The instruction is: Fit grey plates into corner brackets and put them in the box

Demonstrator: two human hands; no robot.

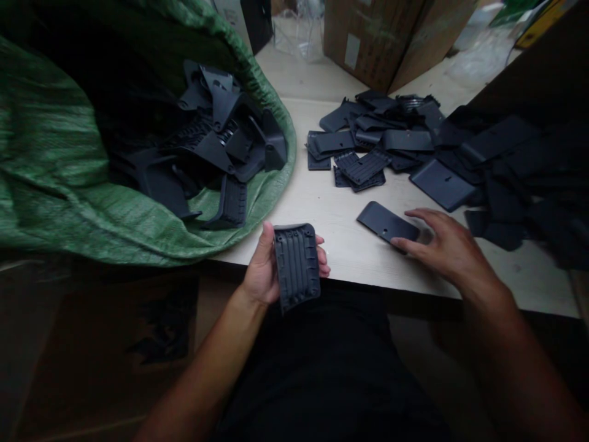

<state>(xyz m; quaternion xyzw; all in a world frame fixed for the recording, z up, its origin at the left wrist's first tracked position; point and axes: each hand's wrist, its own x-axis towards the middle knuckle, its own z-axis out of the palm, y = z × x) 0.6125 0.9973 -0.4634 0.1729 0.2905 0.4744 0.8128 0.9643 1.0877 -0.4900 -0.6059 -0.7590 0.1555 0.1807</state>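
Note:
My left hand [263, 270] holds a dark plastic cover [297, 267] just off the table's front edge. Its ribbed inner side faces up, with the thumb along the left edge and fingertips showing past the right one. Over the table, my right hand [444, 245] has its thumb and index finger spread about the right end of a second dark plastic cover [384, 222]. That cover lies smooth side up with a small hole in it. The thumb appears to touch its near edge; the other fingers are partly hidden.
A green woven sack [278, 202] gapes at the left, with several dark plastic parts [216, 141] inside. Loose dark covers [368, 132] lie piled at the back and right of the white table [322, 209]. Behind them stands a cardboard box [368, 37]. Clear plastic wrap [483, 58] lies nearby.

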